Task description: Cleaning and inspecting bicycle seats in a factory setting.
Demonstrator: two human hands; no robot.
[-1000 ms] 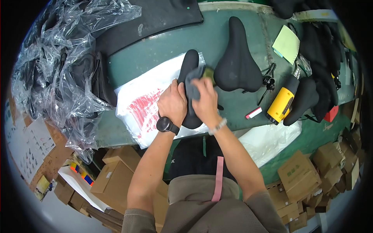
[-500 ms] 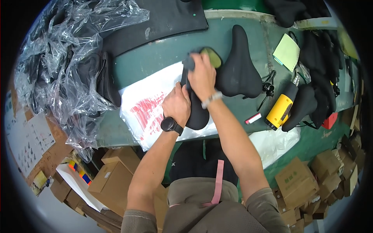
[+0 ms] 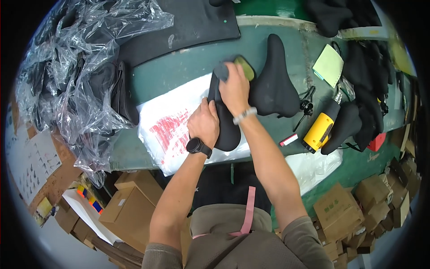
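Note:
A black bicycle saddle [image 3: 227, 130] lies lengthwise on a white plastic bag with red print [image 3: 168, 123] on the green table [image 3: 179, 74]. My left hand [image 3: 204, 121] presses on the saddle's left side and wears a black watch. At the saddle's far end my right hand [image 3: 233, 87] is closed on a yellow-green sponge [image 3: 245, 67] and a grey cloth [image 3: 220, 71]. A second black saddle [image 3: 273, 85] rests just right of it.
Crumpled clear plastic [image 3: 80, 76] is heaped at the left. A black mat [image 3: 188, 27] lies at the back. A yellow heat gun [image 3: 321, 127], a green notepad [image 3: 329, 65], a marker [image 3: 289, 140] and more black saddles [image 3: 358, 89] sit right. Cardboard boxes [image 3: 134, 201] stand below the table.
My right hand has slid with the sponge from the middle of the saddle up to its far end. The left hand has stayed on the saddle.

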